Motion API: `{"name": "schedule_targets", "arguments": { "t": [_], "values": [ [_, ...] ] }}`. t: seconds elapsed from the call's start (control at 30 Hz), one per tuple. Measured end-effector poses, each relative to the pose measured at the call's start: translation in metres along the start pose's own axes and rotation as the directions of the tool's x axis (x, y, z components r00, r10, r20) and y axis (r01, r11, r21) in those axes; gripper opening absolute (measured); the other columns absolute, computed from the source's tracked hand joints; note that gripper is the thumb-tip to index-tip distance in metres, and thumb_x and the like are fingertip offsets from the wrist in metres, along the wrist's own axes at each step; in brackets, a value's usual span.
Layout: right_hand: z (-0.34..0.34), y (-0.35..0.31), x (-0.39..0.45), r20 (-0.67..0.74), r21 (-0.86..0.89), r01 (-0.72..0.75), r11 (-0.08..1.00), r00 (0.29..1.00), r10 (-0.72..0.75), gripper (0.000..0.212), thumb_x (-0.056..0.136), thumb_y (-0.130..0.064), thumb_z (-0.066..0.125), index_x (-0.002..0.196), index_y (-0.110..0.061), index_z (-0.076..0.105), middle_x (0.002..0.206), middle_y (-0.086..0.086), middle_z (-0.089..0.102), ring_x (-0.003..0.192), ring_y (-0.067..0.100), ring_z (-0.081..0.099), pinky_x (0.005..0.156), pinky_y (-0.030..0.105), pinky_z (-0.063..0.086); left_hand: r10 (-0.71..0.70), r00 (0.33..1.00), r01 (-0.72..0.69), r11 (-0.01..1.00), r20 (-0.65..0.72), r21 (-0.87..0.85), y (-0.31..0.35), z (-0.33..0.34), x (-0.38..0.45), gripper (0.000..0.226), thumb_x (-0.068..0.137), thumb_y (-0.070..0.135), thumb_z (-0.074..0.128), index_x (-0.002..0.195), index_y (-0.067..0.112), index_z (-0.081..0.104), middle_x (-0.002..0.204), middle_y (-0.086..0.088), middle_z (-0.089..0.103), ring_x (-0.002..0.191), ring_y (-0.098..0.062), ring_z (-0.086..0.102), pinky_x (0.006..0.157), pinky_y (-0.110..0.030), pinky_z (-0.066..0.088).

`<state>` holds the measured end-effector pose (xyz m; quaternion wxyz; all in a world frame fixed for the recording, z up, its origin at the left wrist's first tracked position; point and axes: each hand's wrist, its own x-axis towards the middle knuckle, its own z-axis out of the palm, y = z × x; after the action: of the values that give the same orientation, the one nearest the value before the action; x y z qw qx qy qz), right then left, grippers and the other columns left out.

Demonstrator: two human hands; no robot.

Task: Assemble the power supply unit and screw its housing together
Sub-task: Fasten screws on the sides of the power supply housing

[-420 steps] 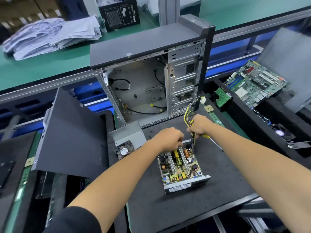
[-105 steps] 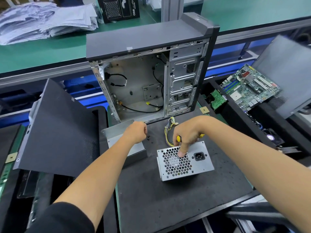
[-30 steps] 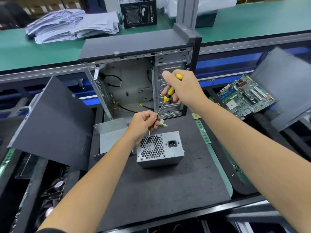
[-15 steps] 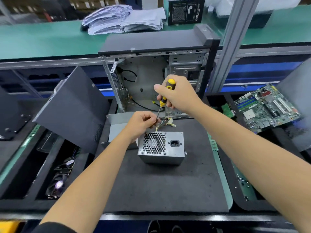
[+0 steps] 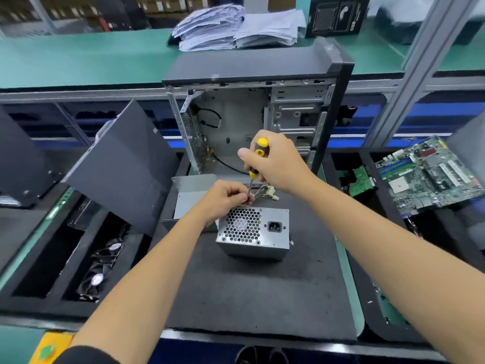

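Observation:
The closed grey power supply unit [image 5: 256, 233] stands on the black foam mat [image 5: 249, 290], its fan grille and power socket facing me. Its cable bundle [image 5: 267, 191] trails behind it. My right hand [image 5: 275, 164] grips a yellow-and-black screwdriver [image 5: 257, 158] upright, tip down at the unit's far top edge. My left hand [image 5: 225, 198] pinches its fingertips around the screwdriver's tip, on something too small to see. A loose grey metal cover [image 5: 191, 195] lies just left of the unit.
An open computer case [image 5: 259, 114] stands upright behind the mat. A dark side panel [image 5: 123, 169] leans at the left. A green motherboard [image 5: 430, 172] lies at the right. Fans [image 5: 102, 264] sit in a black tray at lower left. Paper stacks [image 5: 236, 27] rest on the green bench.
The unit, open 14 s ago, now stands closed on end. Over the last second my right hand lowered the screwdriver towards the unit's top while my left hand stayed pinched at its tip.

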<state>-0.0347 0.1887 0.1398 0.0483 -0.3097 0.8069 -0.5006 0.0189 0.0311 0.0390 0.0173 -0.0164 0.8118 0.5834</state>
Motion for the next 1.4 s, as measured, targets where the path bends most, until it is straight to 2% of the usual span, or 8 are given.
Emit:
{"name": "schedule_targets", "arguments": {
  "t": [0.13, 0.3, 0.47, 0.57, 0.8, 0.97, 1.13, 1.4],
  "values": [
    [0.001, 0.004, -0.007, 0.024, -0.033, -0.004, 0.999, 1.000, 0.004, 0.026, 0.090, -0.029, 0.062, 0.081, -0.006, 0.055, 0.069, 0.000, 0.069, 0.061, 0.019, 0.061, 0.065, 0.039, 0.056, 0.011, 1.000, -0.011, 1.000, 0.025, 0.012, -0.006, 0.007, -0.001, 0.028, 0.092, -0.005, 0.054, 0.078, 0.014, 0.070, 0.078, 0.003, 0.070, 0.077, -0.002, 0.064, 0.075, -0.012, 0.048],
    [0.002, 0.006, -0.003, 0.032, -0.014, -0.025, 1.000, 0.999, 0.026, 0.026, 0.090, -0.029, 0.062, 0.082, -0.005, 0.055, 0.070, 0.001, 0.069, 0.055, 0.014, 0.059, 0.062, 0.040, 0.056, -0.004, 0.997, 0.006, 1.000, 0.071, -0.022, -0.012, -0.001, 0.001, 0.025, 0.091, -0.008, 0.054, 0.078, 0.010, 0.065, 0.075, 0.014, 0.068, 0.076, 0.000, 0.063, 0.073, -0.012, 0.047],
    [0.013, 0.005, 0.004, 0.062, -0.081, 0.000, 0.997, 0.998, 0.005, 0.029, 0.090, -0.033, 0.061, 0.084, -0.005, 0.056, 0.072, 0.005, 0.069, 0.067, 0.024, 0.063, 0.067, 0.046, 0.055, -0.027, 0.989, 0.030, 0.999, 0.149, -0.016, -0.019, -0.006, 0.006, 0.041, 0.092, -0.002, 0.056, 0.068, 0.028, 0.071, 0.081, 0.007, 0.071, 0.085, -0.010, 0.063, 0.076, -0.018, 0.047],
    [0.019, 0.002, 0.007, 0.080, -0.089, 0.019, 0.996, 0.997, -0.012, 0.031, 0.090, -0.034, 0.061, 0.084, -0.004, 0.055, 0.073, 0.007, 0.068, 0.069, 0.026, 0.064, 0.067, 0.047, 0.055, -0.038, 0.991, 0.047, 0.997, 0.126, -0.068, -0.027, -0.009, 0.003, 0.028, 0.093, -0.001, 0.056, 0.078, 0.019, 0.070, 0.080, 0.008, 0.070, 0.080, -0.006, 0.062, 0.075, -0.017, 0.047],
    [0.021, 0.002, 0.013, 0.086, -0.081, 0.010, 0.997, 0.996, -0.003, 0.029, 0.090, -0.031, 0.061, 0.083, -0.004, 0.055, 0.069, 0.005, 0.069, 0.062, 0.020, 0.062, 0.064, 0.042, 0.055, -0.057, 0.978, 0.082, 0.990, 0.199, -0.118, -0.033, -0.018, 0.010, 0.039, 0.091, -0.003, 0.057, 0.065, 0.024, 0.068, 0.081, 0.004, 0.070, 0.084, -0.010, 0.065, 0.077, -0.019, 0.049],
    [0.029, 0.004, 0.015, 0.100, -0.117, 0.065, 0.991, 0.994, -0.053, 0.030, 0.090, -0.032, 0.060, 0.083, -0.004, 0.055, 0.072, 0.008, 0.068, 0.065, 0.025, 0.060, 0.065, 0.042, 0.052, -0.063, 0.967, 0.088, 0.992, 0.246, -0.095, -0.038, -0.022, 0.016, 0.012, 0.090, 0.001, 0.059, 0.085, -0.010, 0.062, 0.082, 0.004, 0.071, 0.080, -0.005, 0.064, 0.071, -0.014, 0.047],
    [0.029, 0.000, 0.012, 0.100, -0.109, 0.076, 0.991, 0.993, -0.065, 0.029, 0.090, -0.031, 0.060, 0.083, -0.002, 0.056, 0.070, 0.005, 0.069, 0.073, 0.027, 0.062, 0.073, 0.044, 0.051, -0.064, 0.964, 0.104, 0.984, 0.257, -0.145, -0.034, -0.026, 0.004, 0.033, 0.090, 0.002, 0.060, 0.067, 0.023, 0.069, 0.081, 0.005, 0.071, 0.076, -0.004, 0.062, 0.068, -0.014, 0.047],
    [0.049, -0.009, 0.003, 0.114, -0.149, 0.195, 0.969, 0.977, -0.179, 0.030, 0.090, -0.031, 0.061, 0.080, -0.004, 0.052, 0.063, 0.008, 0.062, 0.063, 0.026, 0.056, 0.062, 0.030, 0.044, -0.056, 0.983, 0.067, 0.996, 0.175, -0.056, -0.027, -0.025, -0.021, 0.020, 0.092, 0.000, 0.056, 0.080, 0.011, 0.068, 0.082, 0.012, 0.072, 0.081, -0.003, 0.064, 0.076, -0.015, 0.048]
  ]
}}
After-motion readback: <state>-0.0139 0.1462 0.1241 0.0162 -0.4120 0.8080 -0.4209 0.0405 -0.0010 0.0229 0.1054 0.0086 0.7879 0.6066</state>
